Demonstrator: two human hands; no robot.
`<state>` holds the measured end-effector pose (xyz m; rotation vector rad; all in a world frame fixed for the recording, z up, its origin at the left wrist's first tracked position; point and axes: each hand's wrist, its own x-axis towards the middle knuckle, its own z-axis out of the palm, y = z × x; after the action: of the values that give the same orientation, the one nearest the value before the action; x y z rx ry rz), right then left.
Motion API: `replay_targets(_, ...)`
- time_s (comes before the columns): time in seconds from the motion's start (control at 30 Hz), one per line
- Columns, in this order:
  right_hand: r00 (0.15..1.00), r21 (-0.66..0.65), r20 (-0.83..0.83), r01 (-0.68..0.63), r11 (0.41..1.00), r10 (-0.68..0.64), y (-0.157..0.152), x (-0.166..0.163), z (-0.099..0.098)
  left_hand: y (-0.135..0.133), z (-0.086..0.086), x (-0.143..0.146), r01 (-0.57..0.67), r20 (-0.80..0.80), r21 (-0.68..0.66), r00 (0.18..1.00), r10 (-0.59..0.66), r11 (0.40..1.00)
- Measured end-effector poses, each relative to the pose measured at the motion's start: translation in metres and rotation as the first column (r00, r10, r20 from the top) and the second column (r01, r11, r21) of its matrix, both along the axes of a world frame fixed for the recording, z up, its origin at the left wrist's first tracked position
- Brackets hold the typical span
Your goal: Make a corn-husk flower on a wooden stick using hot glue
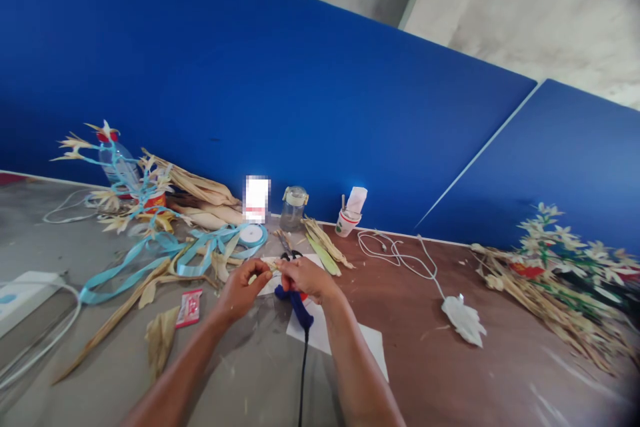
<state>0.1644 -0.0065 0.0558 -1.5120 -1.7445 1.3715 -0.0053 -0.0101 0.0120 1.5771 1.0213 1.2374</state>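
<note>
My left hand and my right hand meet near the middle of the table, fingertips pinched together. Between them is a small pale piece that looks like dried corn husk; its exact shape is too small to make out. Just below my right hand lies a dark blue glue gun with its black cord trailing toward me. Under it are sheets of white paper. Scissors with dark handles rest just beyond my fingers, partly hidden.
Light blue ribbon and corn husks spread across the left side, beside husk flowers on blue stems. A glass jar and a paper cup stand along the blue partition. A white cable lies right.
</note>
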Motion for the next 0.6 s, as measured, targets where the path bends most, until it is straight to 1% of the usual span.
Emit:
replay_targets(0.13,1.0,0.001,-0.021,0.009,1.0,-0.009,-0.002,0.0,0.003,-0.001,0.002,-0.001,-0.004,-0.003,-0.003,1.0,0.004,1.0)
replay_targets(0.27,0.997,-0.016,-0.073,0.009,1.0,-0.01,-0.005,0.003,0.013,0.001,0.001,-0.002,-0.013,0.013,-0.026,1.0,0.013,1.0)
replay_targets(0.37,0.992,-0.018,-0.086,0.088,0.996,-0.089,-0.005,0.007,0.02,0.004,-0.002,-0.002,-0.061,0.073,-0.079,0.995,0.067,0.995)
replay_targets(0.43,0.983,0.057,-0.088,0.166,0.984,-0.161,-0.004,0.01,0.02,0.006,-0.003,-0.002,-0.095,0.119,-0.127,0.987,0.11,0.987)
replay_targets(0.5,0.979,0.147,-0.062,0.2,0.969,-0.192,-0.003,0.01,0.016,0.008,-0.003,-0.002,-0.108,0.152,-0.156,0.979,0.132,0.982)
replay_targets(0.53,0.981,0.182,-0.028,0.193,0.964,-0.191,-0.002,0.009,0.013,0.008,-0.002,-0.002,-0.107,0.165,-0.162,0.977,0.133,0.981)
replay_targets(0.6,0.987,0.229,0.063,0.131,0.965,-0.149,-0.002,0.005,0.008,0.007,-0.001,0.0,-0.094,0.187,-0.167,0.974,0.125,0.981)
